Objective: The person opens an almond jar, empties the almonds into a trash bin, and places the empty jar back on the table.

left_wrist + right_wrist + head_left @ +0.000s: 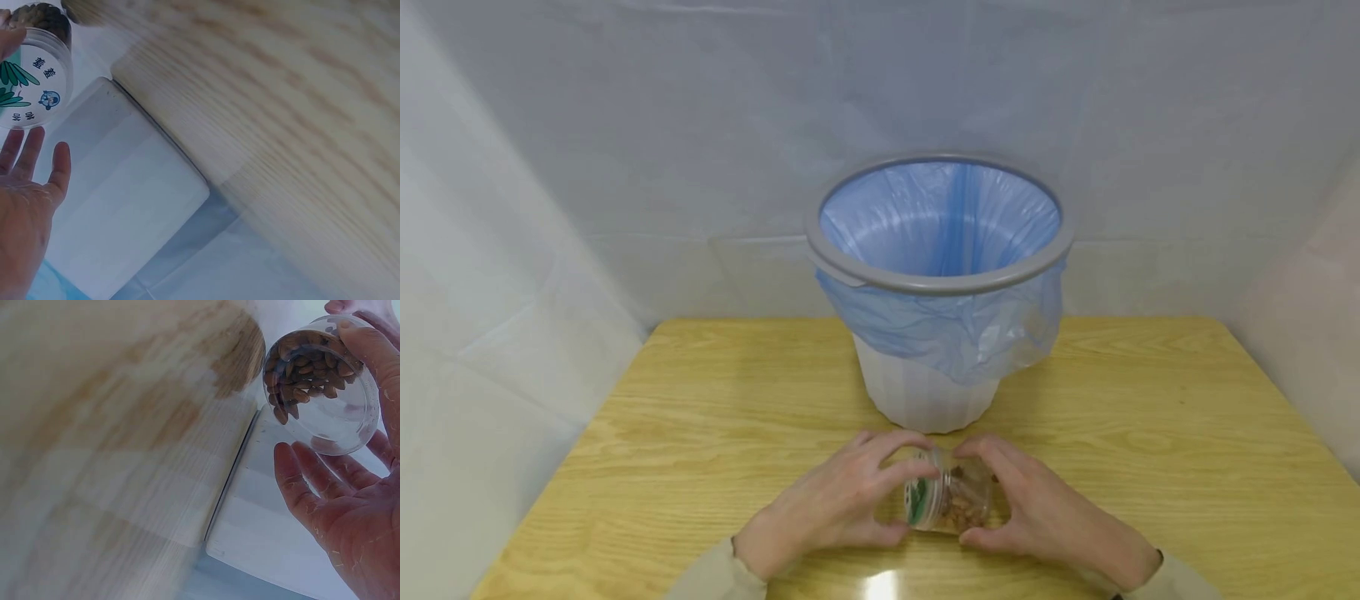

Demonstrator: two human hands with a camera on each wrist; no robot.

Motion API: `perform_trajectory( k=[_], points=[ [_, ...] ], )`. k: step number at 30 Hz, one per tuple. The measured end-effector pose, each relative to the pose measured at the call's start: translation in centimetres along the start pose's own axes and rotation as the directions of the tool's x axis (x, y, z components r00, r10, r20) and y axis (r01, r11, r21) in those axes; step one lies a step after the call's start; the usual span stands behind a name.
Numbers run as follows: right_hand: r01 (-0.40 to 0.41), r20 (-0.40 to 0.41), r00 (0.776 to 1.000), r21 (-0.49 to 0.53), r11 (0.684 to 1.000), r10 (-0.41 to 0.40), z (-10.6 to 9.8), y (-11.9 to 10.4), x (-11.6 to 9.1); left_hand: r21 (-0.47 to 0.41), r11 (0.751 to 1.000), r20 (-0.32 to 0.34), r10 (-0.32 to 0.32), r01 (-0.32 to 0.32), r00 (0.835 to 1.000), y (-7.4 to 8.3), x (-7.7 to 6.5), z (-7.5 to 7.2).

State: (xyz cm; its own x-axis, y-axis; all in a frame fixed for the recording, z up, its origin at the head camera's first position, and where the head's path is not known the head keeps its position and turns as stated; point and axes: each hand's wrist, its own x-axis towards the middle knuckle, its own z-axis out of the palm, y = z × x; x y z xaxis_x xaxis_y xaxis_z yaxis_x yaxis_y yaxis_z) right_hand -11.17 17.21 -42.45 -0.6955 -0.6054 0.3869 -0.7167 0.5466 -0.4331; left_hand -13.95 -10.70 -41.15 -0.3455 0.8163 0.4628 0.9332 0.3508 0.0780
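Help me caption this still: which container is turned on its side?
The clear jar of nuts: its lid faces sideways, whereas the larger white bin behind it stands upright.

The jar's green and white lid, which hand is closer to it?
Left. The left hand's grip is around the jar at the lid; the right hand's grip is around the opposite end, farther from the lid.

You see soft, diffuse light in the head view, one white glare low on the wooden tabletop; your wrist views look bluish, the tabletop's grain blurred.
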Motion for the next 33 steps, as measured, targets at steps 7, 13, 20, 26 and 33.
perform_trajectory(
  k=[7, 13, 20, 26, 33],
  points=[
    [0.002, -0.002, 1.0, -0.002, 1.0, -0.002, 0.09, 0.09, 0.01, -0.109, 0.992, 0.02, -0.065, 0.066, 0.998, 0.03, 0.09, -0.09],
    [-0.002, 0.015, 1.0, 0.008, 1.0, 0.002, 0.01, 0.1, -0.06, -0.195, 0.972, 0.042, -0.123, 0.129, 0.991, 0.16, 0.04, -0.24],
    [0.008, 0.014, 1.0, 0.018, 1.0, -0.008, 0.01, 0.1, 0.06, -0.272, 0.948, 0.047, -0.157, 0.164, 0.986, 0.11, 0.16, -0.31],
    [0.006, 0.006, 1.0, 0.001, 1.0, -0.006, 0.04, 0.09, -0.01, -0.334, 0.905, 0.113, -0.239, 0.264, 0.964, 0.26, 0.14, -0.33],
    [0.011, 0.001, 1.0, -0.001, 1.0, -0.011, 0.05, 0.13, 0.02, -0.36, 0.853, 0.187, -0.33, 0.377, 0.925, 0.49, 0.07, -0.4]
  ],
)
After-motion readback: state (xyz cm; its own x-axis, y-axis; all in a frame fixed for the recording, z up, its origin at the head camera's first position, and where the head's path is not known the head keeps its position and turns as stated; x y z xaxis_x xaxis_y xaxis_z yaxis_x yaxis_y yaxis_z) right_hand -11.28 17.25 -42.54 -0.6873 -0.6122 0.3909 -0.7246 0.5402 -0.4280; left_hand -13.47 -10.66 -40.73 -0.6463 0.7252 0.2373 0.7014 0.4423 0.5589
